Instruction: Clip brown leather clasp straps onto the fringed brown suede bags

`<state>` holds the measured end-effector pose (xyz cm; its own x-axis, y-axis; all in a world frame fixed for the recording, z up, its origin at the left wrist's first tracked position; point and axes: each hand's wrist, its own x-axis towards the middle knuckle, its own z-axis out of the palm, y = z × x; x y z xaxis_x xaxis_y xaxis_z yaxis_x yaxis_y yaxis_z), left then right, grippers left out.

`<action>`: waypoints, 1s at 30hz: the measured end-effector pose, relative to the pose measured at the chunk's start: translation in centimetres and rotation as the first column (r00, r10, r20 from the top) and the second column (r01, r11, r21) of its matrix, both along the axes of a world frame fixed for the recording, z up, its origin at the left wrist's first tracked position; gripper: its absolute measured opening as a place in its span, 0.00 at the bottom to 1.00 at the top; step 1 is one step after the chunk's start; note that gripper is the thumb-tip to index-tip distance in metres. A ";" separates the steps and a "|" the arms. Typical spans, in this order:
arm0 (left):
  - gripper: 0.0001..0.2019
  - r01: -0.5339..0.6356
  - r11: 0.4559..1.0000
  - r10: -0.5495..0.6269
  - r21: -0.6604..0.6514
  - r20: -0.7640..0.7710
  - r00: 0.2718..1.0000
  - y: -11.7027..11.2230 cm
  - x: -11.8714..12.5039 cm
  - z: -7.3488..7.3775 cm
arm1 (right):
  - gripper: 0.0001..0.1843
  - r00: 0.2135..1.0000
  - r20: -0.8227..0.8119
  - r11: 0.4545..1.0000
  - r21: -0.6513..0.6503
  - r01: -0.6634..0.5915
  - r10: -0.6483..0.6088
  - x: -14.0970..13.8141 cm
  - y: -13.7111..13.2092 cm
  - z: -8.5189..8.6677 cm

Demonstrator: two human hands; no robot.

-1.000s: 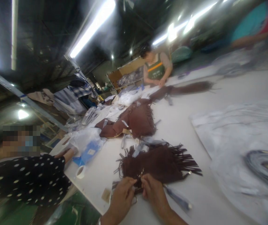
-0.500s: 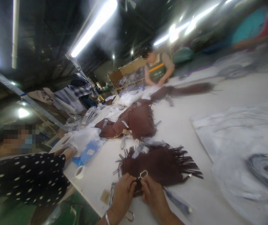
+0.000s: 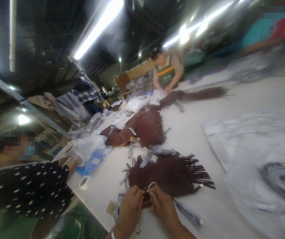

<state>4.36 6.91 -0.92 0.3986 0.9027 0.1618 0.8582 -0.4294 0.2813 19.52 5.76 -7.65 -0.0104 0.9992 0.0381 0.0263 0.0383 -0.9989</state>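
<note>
A dark brown fringed bag (image 3: 162, 174) lies on the white table in front of me, its strips spread out to both sides. At its near edge sits a pale gold metal clasp (image 3: 152, 186) with a loop. My right hand (image 3: 164, 205) is closed, thumb and fingers pinching this clasp at its lower end. My left hand (image 3: 131, 205) is also closed, its fingertips pinching the bag's near edge just left of the clasp. What exactly lies between the left fingertips is partly hidden. A second gold hook (image 3: 138, 229) shows below my left wrist.
More brown bags (image 3: 149, 127) lie further up the table (image 3: 189, 132). A tape roll (image 3: 83, 183) and a blue packet (image 3: 94, 162) are near the left edge, beside a person in a dotted top (image 3: 28, 186). Plastic-wrapped straps (image 3: 282, 181) lie right. Another person (image 3: 167, 74) works at the far end.
The clasp has tilted and its loop sits slightly lower, with my right fingers closer around it. Both hands stay at the bag's near edge. The far person's hands have shifted a little.
</note>
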 end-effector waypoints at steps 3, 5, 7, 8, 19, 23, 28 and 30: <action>0.12 -0.027 0.980 0.066 -0.199 0.193 0.979 0.2 0.7 0.5 | 0.16 1.000 0.003 1.000 0.001 -0.005 0.005 -0.1 0.0 0.0; 0.13 -0.054 0.945 0.154 -0.322 0.296 0.943 0.7 1.0 0.7 | 0.16 1.000 0.004 1.000 -0.003 -0.007 0.007 -0.2 -0.1 -0.1; 0.14 -0.090 0.919 0.227 -0.384 0.327 0.917 1.3 1.2 0.6 | 0.16 1.000 0.004 1.000 -0.006 -0.002 0.002 -0.2 -0.1 -0.1; 0.14 -0.108 0.909 0.255 -0.402 0.332 0.908 1.7 1.2 0.4 | 0.15 1.000 0.001 1.000 -0.009 0.001 -0.001 -0.2 -0.1 0.0; 0.09 -0.184 0.873 0.413 -0.452 0.484 0.771 2.2 2.2 -0.7 | 0.07 0.999 -0.050 0.998 -0.067 -0.011 0.007 0.5 -0.4 1.2; 0.09 -0.193 0.887 0.415 -0.419 0.544 0.730 2.1 2.1 -0.5 | 0.09 0.998 -0.060 0.995 -0.099 0.027 -0.033 1.3 -0.3 2.0; 0.11 -0.088 0.909 0.338 -0.407 0.599 0.726 1.2 1.7 -0.4 | 0.11 0.970 -0.226 0.981 -0.191 0.042 -0.086 1.5 -0.6 2.7; 0.10 -0.049 0.912 0.308 -0.407 0.603 0.736 0.9 1.6 -0.4 | 0.12 0.957 -0.269 0.973 -0.226 0.047 -0.109 1.3 -0.8 2.7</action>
<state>5.92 7.77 -1.33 0.1397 0.9901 -0.0156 0.4623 -0.0513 0.8852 20.80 5.00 -4.92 0.0482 0.9811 -0.1874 -0.2588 -0.1690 -0.9510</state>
